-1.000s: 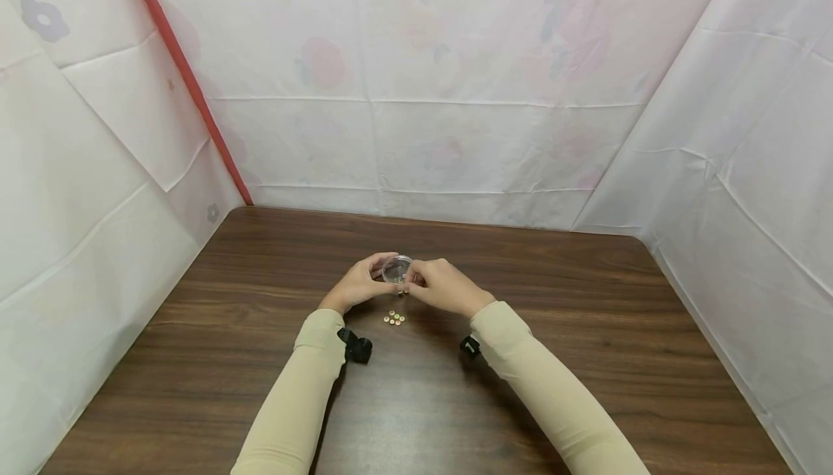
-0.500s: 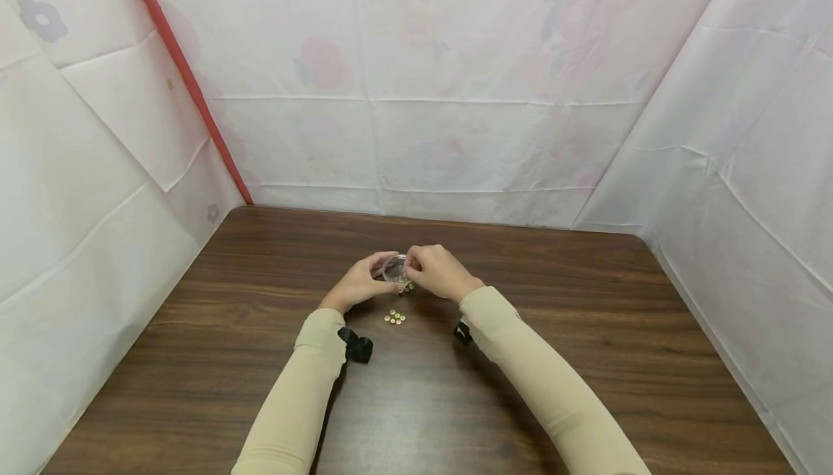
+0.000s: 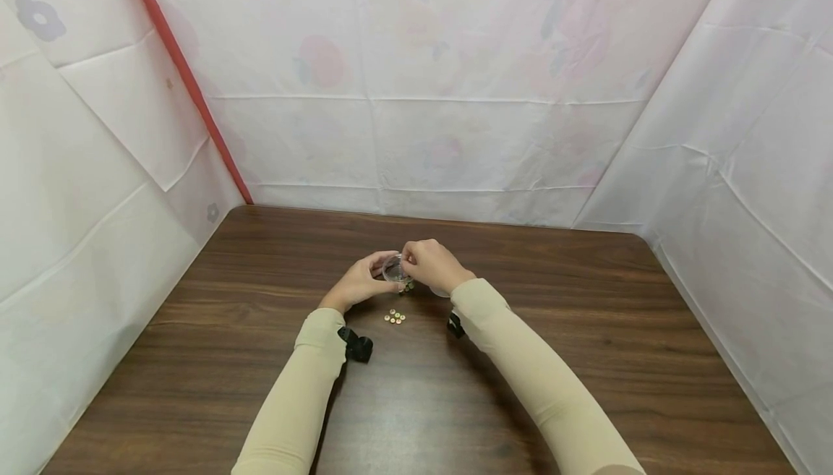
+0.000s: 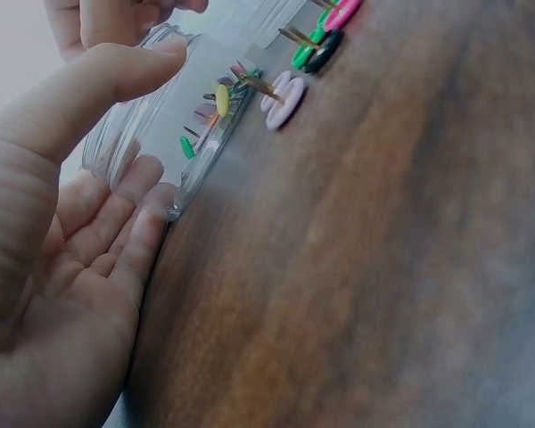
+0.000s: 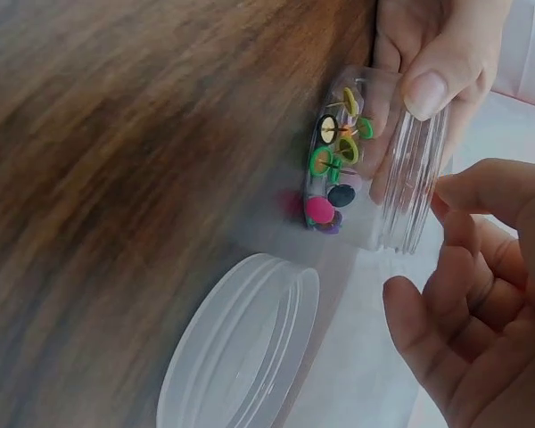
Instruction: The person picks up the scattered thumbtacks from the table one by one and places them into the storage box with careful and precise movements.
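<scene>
The left hand's [image 3: 361, 284] fingers grip a clear jar [image 3: 394, 270] standing upright on the counter [image 3: 397, 410], long axis vertical, mouth up. The right hand's [image 3: 434, 265] curled fingers meet its rim, their hold unclear. Inside lie thumbtacks [image 5: 319, 210]; loose tacks [image 3: 394, 317], points up, sit nearer; a lid [image 5: 221, 325] rests right.

we hold a clear round container [image 3: 392, 271] in our left hand [image 3: 360, 283], our right hand [image 3: 436, 267] at its rim, small pale discs [image 3: 393, 318] nearer us on the brown wooden table [image 3: 195, 345], white patterned cloth [image 3: 429, 128] behind, beige sleeves [image 3: 286, 403] on our arms
</scene>
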Demonstrator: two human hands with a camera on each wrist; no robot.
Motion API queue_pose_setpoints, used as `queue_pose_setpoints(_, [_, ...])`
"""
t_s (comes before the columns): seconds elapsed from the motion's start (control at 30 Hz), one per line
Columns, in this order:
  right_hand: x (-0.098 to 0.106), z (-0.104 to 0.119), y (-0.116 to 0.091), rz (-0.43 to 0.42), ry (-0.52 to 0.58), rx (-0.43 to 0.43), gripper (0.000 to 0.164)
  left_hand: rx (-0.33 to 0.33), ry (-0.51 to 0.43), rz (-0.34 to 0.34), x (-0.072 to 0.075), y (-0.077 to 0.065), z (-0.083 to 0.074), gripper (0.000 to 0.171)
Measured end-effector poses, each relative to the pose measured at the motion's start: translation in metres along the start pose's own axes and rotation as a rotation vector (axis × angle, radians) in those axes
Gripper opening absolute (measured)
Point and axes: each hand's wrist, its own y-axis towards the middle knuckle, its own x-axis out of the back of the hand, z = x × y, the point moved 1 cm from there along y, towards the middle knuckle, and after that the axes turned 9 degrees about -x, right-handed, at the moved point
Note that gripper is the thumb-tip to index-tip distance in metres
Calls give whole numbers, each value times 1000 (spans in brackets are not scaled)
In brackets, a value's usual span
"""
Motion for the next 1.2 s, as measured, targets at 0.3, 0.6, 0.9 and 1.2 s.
queue_pose_setpoints(0.3, [-1,3,5,38,-95,-71,14,20,16,-34,-2,9,28,75])
queue_pose_setpoints(0.6, [0,1,0,29,-34,-72,18,6,31,-44,-3,9,31,72])
queue_pose_setpoints(0.9, [7,7,-16,28,43,-36,13,-3,23,-48,-2,10,31,71])
queue_pose_setpoints(1.2, [3,9,-34,54,76,36,7,-17,10,-32,0,8,29,74])
